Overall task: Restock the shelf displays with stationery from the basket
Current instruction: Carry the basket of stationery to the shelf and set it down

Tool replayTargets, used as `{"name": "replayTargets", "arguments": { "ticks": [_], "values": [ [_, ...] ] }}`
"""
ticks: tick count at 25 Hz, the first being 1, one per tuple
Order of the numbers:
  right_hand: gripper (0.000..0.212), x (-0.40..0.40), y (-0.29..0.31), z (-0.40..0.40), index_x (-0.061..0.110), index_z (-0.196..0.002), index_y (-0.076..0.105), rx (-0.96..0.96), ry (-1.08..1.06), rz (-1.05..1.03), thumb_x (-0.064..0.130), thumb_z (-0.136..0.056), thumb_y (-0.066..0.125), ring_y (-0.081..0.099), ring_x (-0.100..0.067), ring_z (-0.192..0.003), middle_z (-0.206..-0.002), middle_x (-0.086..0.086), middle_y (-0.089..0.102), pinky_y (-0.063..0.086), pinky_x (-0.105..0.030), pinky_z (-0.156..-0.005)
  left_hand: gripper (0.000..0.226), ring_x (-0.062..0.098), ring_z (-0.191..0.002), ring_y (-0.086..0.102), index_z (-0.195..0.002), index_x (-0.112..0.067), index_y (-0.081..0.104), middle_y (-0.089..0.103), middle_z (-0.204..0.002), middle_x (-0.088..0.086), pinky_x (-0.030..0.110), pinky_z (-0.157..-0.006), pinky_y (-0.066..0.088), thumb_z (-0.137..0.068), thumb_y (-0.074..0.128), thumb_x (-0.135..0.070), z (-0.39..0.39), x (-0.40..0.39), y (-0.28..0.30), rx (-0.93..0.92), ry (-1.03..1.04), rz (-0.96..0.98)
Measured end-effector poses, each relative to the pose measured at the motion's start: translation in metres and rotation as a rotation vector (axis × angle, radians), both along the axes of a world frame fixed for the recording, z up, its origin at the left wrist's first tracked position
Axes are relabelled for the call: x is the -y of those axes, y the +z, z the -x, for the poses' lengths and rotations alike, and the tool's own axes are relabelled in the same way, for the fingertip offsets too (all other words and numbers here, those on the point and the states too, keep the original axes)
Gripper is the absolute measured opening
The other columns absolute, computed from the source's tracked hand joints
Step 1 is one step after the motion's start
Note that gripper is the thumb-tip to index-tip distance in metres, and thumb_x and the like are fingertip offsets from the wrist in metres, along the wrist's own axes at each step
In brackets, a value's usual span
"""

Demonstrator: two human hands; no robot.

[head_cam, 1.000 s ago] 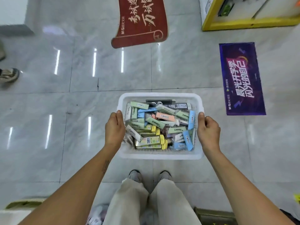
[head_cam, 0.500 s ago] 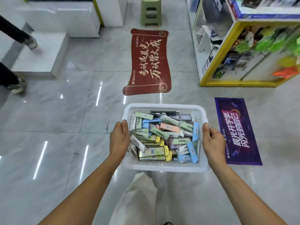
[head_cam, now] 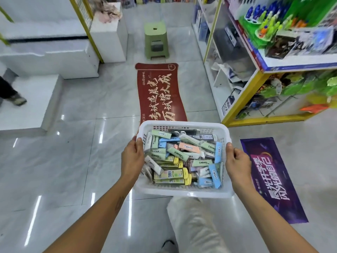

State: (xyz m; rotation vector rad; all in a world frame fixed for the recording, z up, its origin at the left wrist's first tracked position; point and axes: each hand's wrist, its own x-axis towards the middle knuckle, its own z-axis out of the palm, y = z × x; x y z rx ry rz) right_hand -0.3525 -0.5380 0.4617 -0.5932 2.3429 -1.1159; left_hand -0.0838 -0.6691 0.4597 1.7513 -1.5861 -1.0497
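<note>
A white plastic basket (head_cam: 184, 193) is carried in front of me, above the shop floor. It is packed with several small stationery boxes (head_cam: 182, 157) in green, blue, yellow, pink and white. My left hand (head_cam: 132, 158) grips the basket's left rim, thumb over the edge. My right hand (head_cam: 237, 162) grips the right rim the same way. A yellow-framed shelf display (head_cam: 262, 77) with coloured stationery stands ahead on the right.
A red scroll floor sticker (head_cam: 160, 92) lies straight ahead, a purple one (head_cam: 273, 179) to the right. A green plastic stool (head_cam: 156, 41) stands in the aisle beyond. White platforms (head_cam: 34, 99) and another person's foot (head_cam: 17, 100) are on the left.
The view has lifted and moved forward: the shelf display, stool and aisle have come into sight. Both hands keep the same hold on the basket. My right leg steps forward.
</note>
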Motion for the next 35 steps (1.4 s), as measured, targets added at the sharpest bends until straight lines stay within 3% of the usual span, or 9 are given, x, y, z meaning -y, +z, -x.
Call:
{"name": "replayTargets", "arguments": {
  "ticks": [4,12,16,22,26,29,33,35],
  "values": [
    [0.056,0.134,-0.001,0.048,0.009,-0.064,0.048,0.033,-0.005,0.021,0.051,-0.101,0.046,0.044,-0.018,-0.055,-0.060,-0.006,0.051,0.033,-0.032,-0.053,0.045,0.012,-0.058,0.051,-0.070,-0.016,0.048,0.055,-0.064,-0.001,0.030,-0.051,0.040,-0.101,0.038,-0.047,0.048,0.136,0.000,0.024,0.017,-0.016],
    [0.057,0.388,0.029,0.128,0.013,-0.062,0.046,0.004,-0.017,0.020,0.055,-0.100,0.044,0.046,-0.019,-0.052,-0.055,-0.003,0.049,0.033,-0.031,-0.051,0.042,0.008,-0.054,0.049,-0.068,-0.020,0.046,0.052,-0.062,-0.004,0.026,-0.048,0.036,-0.101,0.040,-0.045,0.130,0.393,0.027,0.002,0.007,-0.003],
    [0.059,0.517,0.027,0.155,0.009,-0.065,0.053,-0.033,-0.037,0.021,0.056,-0.100,0.044,0.055,-0.024,-0.058,-0.062,-0.009,0.060,0.040,-0.034,-0.052,0.042,0.005,-0.051,0.047,-0.066,-0.022,0.043,0.049,-0.060,-0.008,0.022,-0.048,0.033,-0.102,0.041,-0.043,0.162,0.529,0.027,-0.018,-0.005,0.014],
    [0.059,0.708,0.031,0.195,0.010,-0.061,0.049,-0.038,-0.152,0.032,0.054,-0.100,0.045,0.050,-0.025,-0.056,-0.059,-0.009,0.055,0.039,-0.036,-0.053,0.040,0.001,-0.053,0.051,-0.067,-0.026,0.045,0.053,-0.061,-0.009,0.023,-0.049,0.033,-0.101,0.040,-0.045,0.216,0.743,0.038,-0.021,-0.100,0.024],
    [0.059,0.815,0.031,0.232,0.007,-0.067,0.056,-0.018,-0.179,0.032,0.055,-0.100,0.044,0.057,-0.028,-0.059,-0.064,-0.012,0.063,0.047,-0.039,-0.055,0.040,0.008,-0.061,0.055,-0.073,-0.020,0.051,0.058,-0.068,-0.005,0.027,-0.051,0.035,-0.102,0.039,-0.045,0.260,0.864,0.037,0.002,-0.153,0.017],
    [0.058,0.912,0.020,0.272,0.008,-0.070,0.059,-0.025,-0.199,0.042,0.056,-0.100,0.043,0.062,-0.027,-0.062,-0.067,-0.010,0.065,0.051,-0.042,-0.058,0.042,0.004,-0.052,0.048,-0.068,-0.022,0.046,0.050,-0.059,-0.007,0.024,-0.046,0.032,-0.102,0.040,-0.045,0.306,0.965,0.029,0.002,-0.171,0.019],
    [0.056,1.036,0.010,0.325,0.013,-0.060,0.048,-0.047,-0.218,0.047,0.051,-0.101,0.044,0.051,-0.026,-0.058,-0.060,-0.005,0.054,0.038,-0.036,-0.054,0.045,0.000,-0.036,0.042,-0.061,-0.023,0.039,0.041,-0.042,-0.008,0.014,-0.036,0.028,-0.103,0.041,-0.041,0.362,1.091,0.022,-0.003,-0.192,0.061],
    [0.057,1.094,0.011,0.348,0.014,-0.059,0.047,-0.056,-0.230,0.020,0.051,-0.102,0.043,0.049,-0.025,-0.057,-0.059,-0.006,0.054,0.033,-0.032,-0.051,0.046,0.003,-0.037,0.040,-0.061,-0.022,0.039,0.041,-0.041,-0.010,0.025,-0.043,0.031,-0.102,0.040,-0.042,0.387,1.152,0.023,0.001,-0.207,0.034]
  ]
}}
